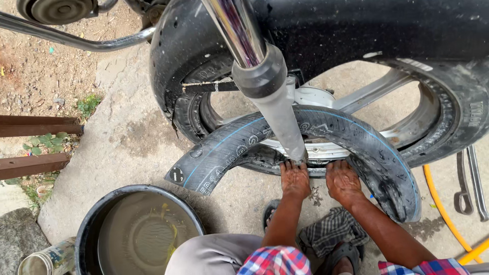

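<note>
Hands of a crouching person pressed onto a motorcycle wheel, seen from above. Left hand [295, 179] lies palm-down with its fingertips tucked under the edge of the black rubber tyre [448, 114] at the bottom of the silver alloy wheel rim [326, 150]; right hand [343, 181] lies just beside it, fingers spread flat against the same edge, so both are open and pressing rather than clamped on anything. Black rubber inner tube with a thin blue line [239, 145] is pulled partly out of the tyre and arches over the rim in front of the two hands, one end hanging free to the left above the concrete floor [132, 142]. Chrome and grey front fork leg [270, 97] descends across the wheel and ends just above the left hand. Round black tub of murky water [137, 229] stands on the floor, lower left, near the person's grey-trousered knee [214, 254]. Checked grey cloth [333, 229] lies under the forearms. Metal tyre levers [471, 183] and a yellow hose [448, 214] lie on the floor at the right.
</note>
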